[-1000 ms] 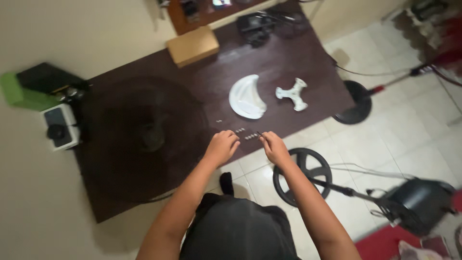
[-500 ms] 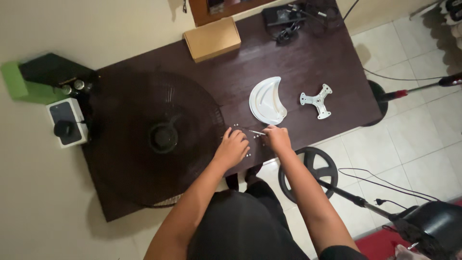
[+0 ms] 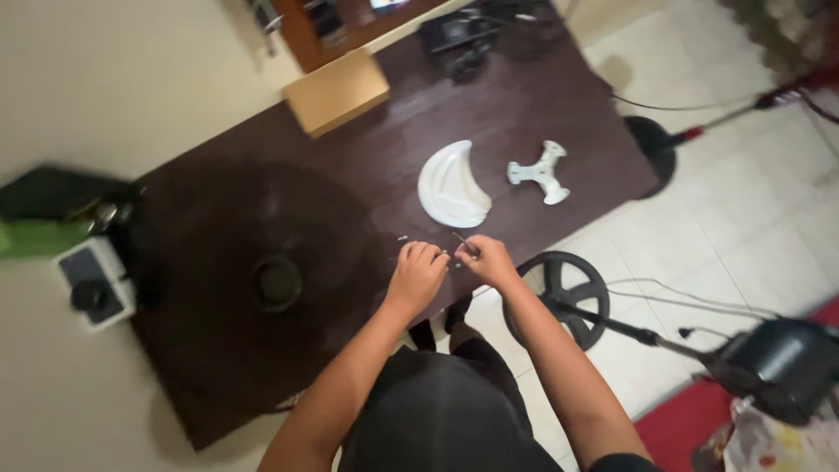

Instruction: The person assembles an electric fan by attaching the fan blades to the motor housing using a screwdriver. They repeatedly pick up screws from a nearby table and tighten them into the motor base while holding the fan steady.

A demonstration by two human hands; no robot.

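My left hand (image 3: 417, 274) rests on the dark table (image 3: 524, 105) near its front edge, fingers curled over several small screws (image 3: 403, 238). My right hand (image 3: 486, 260) is beside it, pinching a thin metal tool (image 3: 461, 240) that points up and left. Whether the left hand holds a screw is hidden. A large black fan grille (image 3: 262, 262) lies flat to the left of both hands. A white crescent-shaped plastic piece (image 3: 450, 183) and a white four-armed bracket (image 3: 540, 172) lie just beyond the hands.
A cardboard box (image 3: 336, 91) and a black adapter with cables (image 3: 459, 39) sit at the table's far side. A green and black box (image 3: 39, 223) and a white device (image 3: 92, 280) stand on the left. Two fan stands with round bases (image 3: 559, 297) are on the tiled floor, right.
The view has swung and tilted. My hands stay close together over the screws at the table's front edge, the right one still pinching the thin tool.
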